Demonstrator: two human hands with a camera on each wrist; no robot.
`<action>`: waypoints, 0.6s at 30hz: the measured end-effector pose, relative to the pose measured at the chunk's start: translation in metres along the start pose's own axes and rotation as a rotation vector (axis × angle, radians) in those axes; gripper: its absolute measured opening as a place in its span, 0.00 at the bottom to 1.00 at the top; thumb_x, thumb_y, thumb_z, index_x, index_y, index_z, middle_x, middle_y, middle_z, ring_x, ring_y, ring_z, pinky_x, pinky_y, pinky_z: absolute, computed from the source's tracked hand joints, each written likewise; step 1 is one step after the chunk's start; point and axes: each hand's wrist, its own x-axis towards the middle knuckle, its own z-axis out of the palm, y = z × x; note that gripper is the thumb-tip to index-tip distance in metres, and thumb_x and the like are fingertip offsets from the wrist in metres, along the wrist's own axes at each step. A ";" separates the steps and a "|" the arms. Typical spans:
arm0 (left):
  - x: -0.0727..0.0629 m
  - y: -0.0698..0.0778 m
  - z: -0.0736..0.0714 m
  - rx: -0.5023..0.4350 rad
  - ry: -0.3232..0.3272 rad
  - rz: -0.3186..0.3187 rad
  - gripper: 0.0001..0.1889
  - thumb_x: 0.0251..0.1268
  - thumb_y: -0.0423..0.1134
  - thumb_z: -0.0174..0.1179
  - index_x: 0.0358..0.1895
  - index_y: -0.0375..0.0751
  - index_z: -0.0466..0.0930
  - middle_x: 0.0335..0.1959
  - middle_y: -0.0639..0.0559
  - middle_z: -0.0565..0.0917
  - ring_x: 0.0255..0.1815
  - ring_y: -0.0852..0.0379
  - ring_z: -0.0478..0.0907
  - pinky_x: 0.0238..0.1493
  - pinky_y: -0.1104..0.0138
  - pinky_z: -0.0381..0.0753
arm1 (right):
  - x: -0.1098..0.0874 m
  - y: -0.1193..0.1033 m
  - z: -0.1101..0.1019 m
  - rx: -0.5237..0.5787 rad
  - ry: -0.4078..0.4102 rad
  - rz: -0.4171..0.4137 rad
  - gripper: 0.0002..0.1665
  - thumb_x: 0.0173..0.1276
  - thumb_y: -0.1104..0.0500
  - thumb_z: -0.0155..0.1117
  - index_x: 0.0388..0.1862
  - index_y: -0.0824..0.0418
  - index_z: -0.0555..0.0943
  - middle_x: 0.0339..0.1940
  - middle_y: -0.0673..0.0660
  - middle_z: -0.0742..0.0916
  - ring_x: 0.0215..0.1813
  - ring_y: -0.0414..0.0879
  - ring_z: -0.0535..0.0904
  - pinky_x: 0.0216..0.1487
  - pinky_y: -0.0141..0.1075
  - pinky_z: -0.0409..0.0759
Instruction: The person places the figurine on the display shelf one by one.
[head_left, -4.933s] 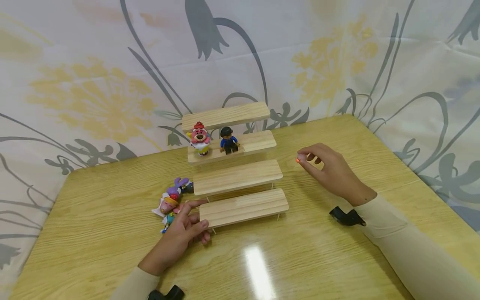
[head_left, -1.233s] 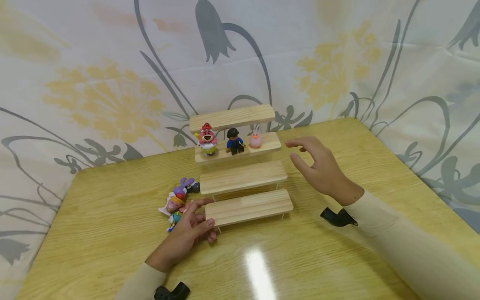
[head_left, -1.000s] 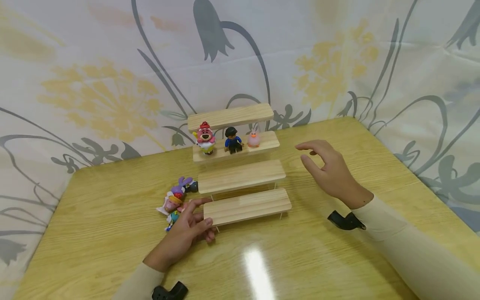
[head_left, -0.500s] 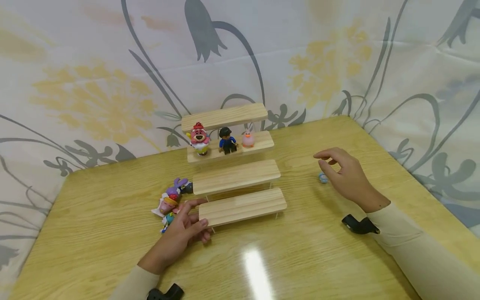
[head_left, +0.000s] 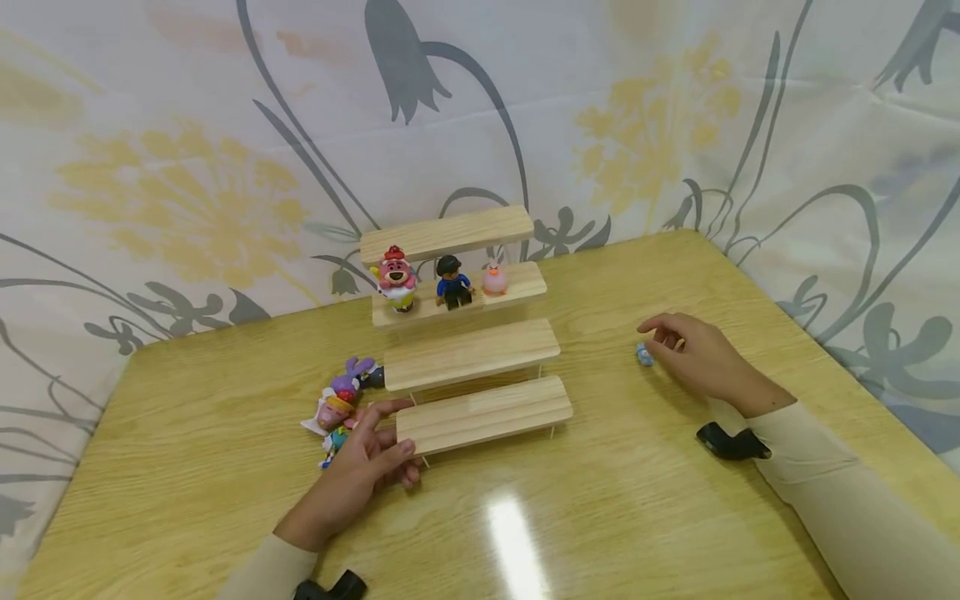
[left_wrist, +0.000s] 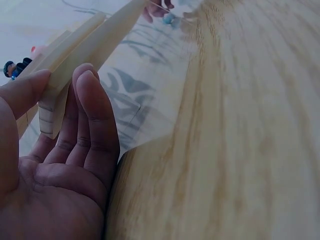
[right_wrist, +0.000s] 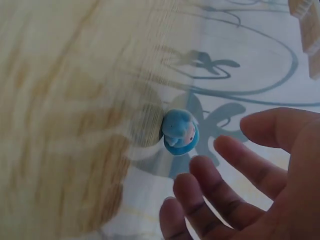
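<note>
1. Blue figurine (head_left: pixel 644 354): it sits on the tabletop (head_left: pixel 615 517), to the right of the tiered wooden shelves and well apart from them.
2. From the right hand (head_left: pixel 693 354), it lies just off the fingertips, on the side toward the shelves. The right hand is clearly the nearer one. Its fingers are relaxed and spread a little, holding nothing; the right wrist view shows a small gap between them and the figurine.
3. The figurine is squat and rounded, so no long axis stands out; whether it is upright or tipped, I cannot tell.
4. The left hand (head_left: pixel 363 462) grips the left end of the lowest shelf (head_left: pixel 487 417), thumb on top and fingers beneath, with the whole set of shelves between it and the figurine.
5. On the second shelf from the top (head_left: pixel 531 282) stand, left to right, a pink bear figure (head_left: pixel 397 279), a figure in a black cap (head_left: pixel 453 283) and a pale pink bird figure (head_left: pixel 495 280).
6. A cluster of toy figures (head_left: pixel 330 412) lies left of the shelves, close by the left hand.
7. Nothing is seen standing between the right fingertips and the figurine; the nearest obstacle is the right ends of the shelves, beyond it.
</note>
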 end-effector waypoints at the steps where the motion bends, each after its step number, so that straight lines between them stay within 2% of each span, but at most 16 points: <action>1: 0.000 0.000 0.000 -0.002 -0.001 0.002 0.31 0.80 0.37 0.50 0.76 0.37 0.45 0.40 0.50 0.81 0.35 0.62 0.83 0.41 0.68 0.86 | 0.000 0.001 0.000 -0.002 -0.020 0.008 0.17 0.77 0.55 0.57 0.58 0.62 0.80 0.39 0.55 0.84 0.39 0.44 0.76 0.38 0.34 0.75; 7: 0.000 -0.001 0.001 0.001 -0.002 0.011 0.30 0.80 0.36 0.49 0.76 0.38 0.45 0.41 0.50 0.81 0.35 0.62 0.83 0.41 0.68 0.85 | 0.000 0.008 0.001 0.010 -0.087 0.018 0.20 0.77 0.52 0.59 0.60 0.62 0.78 0.38 0.54 0.83 0.36 0.42 0.75 0.35 0.33 0.74; 18: -0.001 -0.001 0.002 0.001 -0.006 0.031 0.29 0.80 0.36 0.49 0.75 0.37 0.46 0.41 0.49 0.81 0.35 0.62 0.83 0.41 0.68 0.85 | 0.001 0.013 0.003 -0.012 -0.138 0.026 0.21 0.76 0.51 0.60 0.59 0.63 0.78 0.38 0.54 0.83 0.35 0.43 0.76 0.35 0.33 0.76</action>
